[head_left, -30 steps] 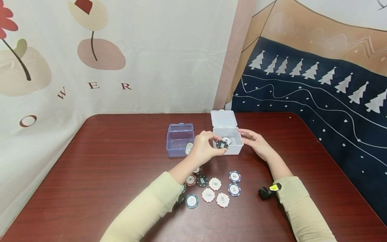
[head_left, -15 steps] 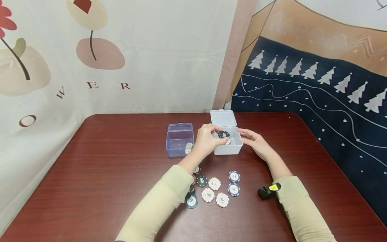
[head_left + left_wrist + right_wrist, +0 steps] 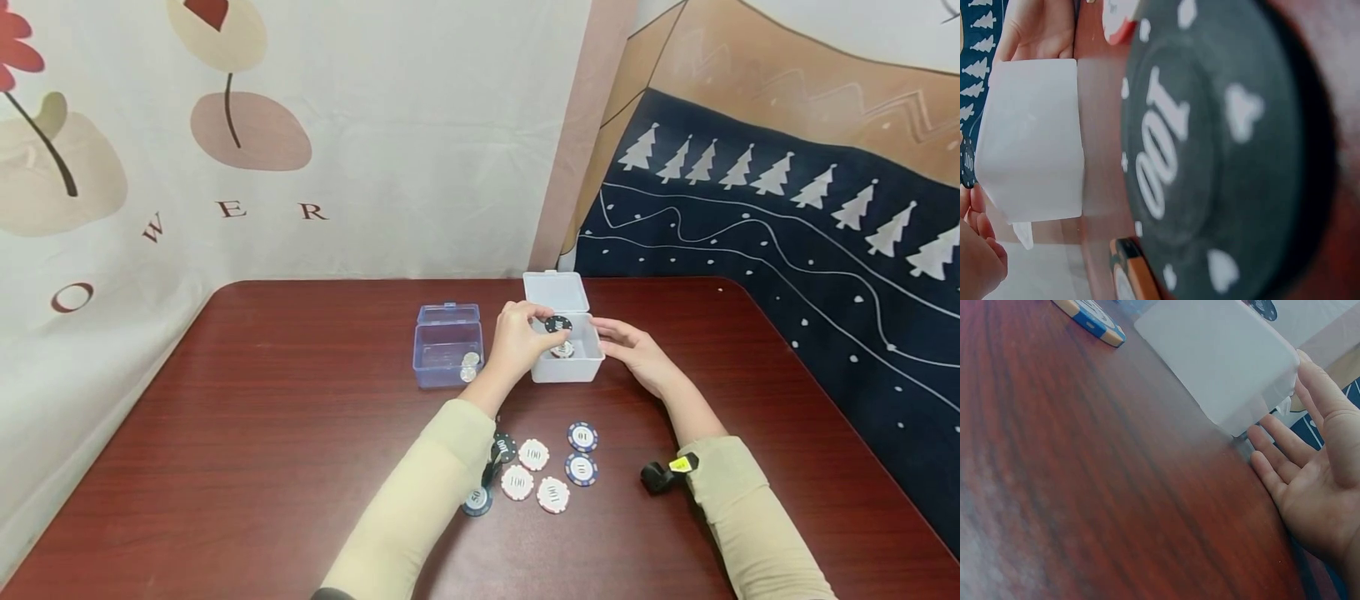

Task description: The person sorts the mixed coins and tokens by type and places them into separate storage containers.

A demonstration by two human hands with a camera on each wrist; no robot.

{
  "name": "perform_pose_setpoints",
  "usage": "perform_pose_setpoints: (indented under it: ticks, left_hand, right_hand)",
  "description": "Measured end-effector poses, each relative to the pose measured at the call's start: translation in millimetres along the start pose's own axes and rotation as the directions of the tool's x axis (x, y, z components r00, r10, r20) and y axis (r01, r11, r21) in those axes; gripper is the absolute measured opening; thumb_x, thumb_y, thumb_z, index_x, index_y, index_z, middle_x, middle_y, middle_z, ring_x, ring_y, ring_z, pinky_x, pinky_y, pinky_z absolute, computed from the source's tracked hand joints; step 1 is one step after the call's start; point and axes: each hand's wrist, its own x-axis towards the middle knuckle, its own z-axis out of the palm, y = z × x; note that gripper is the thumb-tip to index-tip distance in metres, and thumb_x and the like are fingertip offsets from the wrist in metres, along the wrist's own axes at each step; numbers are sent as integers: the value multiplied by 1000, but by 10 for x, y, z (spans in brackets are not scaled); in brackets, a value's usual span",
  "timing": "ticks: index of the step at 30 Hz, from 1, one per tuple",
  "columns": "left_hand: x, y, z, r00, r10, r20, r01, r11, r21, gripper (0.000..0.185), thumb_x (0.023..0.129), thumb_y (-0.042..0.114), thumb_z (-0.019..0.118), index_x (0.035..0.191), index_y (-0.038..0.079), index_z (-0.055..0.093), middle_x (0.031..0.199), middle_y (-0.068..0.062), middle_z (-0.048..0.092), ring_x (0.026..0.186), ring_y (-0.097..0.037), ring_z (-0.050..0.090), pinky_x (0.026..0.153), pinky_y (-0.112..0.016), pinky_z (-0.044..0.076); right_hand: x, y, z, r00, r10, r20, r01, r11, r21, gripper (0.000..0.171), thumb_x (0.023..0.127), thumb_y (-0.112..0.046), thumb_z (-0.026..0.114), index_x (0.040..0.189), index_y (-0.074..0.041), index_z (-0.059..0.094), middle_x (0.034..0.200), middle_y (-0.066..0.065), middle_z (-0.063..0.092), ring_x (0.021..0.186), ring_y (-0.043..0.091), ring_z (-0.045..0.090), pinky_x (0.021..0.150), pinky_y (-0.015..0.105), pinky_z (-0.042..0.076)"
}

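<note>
Since a moment ago, the left hand (image 3: 517, 342) has carried the black chip (image 3: 558, 324) a little farther over the open white box (image 3: 570, 367), fingers pinching it above a chip lying inside. Relaxed and flat, the right hand (image 3: 633, 354) rests against the box's right side. Loose chips (image 3: 551, 467) lie on the tabletop (image 3: 262, 433) nearby, with a blue box (image 3: 447, 354) left of the white one.

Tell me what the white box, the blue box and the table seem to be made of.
White box: likely frosted plastic; its milky walls look matte, with a hinged lid. Blue box: clear tinted plastic; the chips inside show through its walls. Table: dark red-brown wood or wood-look laminate; streaky grain and a soft sheen, which of the two I cannot tell.
</note>
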Motion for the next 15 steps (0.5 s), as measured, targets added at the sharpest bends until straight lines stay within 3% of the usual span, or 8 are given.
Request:
perform_pose_setpoints:
  ticks: [9, 15]
  left_hand:
    - [34, -55, 17, 999, 30, 26, -31, 999, 45, 35, 70, 28, 86, 97, 9, 75, 93, 1, 69, 91, -17, 51, 77, -30, 42]
    - [39, -109, 33, 998, 40, 39, -42, 996, 72, 35, 70, 30, 86, 97, 10, 75, 91, 3, 69, 89, -16, 50, 77, -30, 41]
  right_hand:
    - [-3, 26, -23, 999, -45, 4, 45, 998, -35, 47, 95, -18, 60, 140, -11, 48, 142, 18, 44, 128, 30, 41, 106, 51, 29]
    - [-4, 23, -21, 1000, -26, 12, 26, 1000, -13, 49, 96, -16, 59, 142, -6, 44, 143, 20, 41, 131, 33, 37, 108, 53, 24]
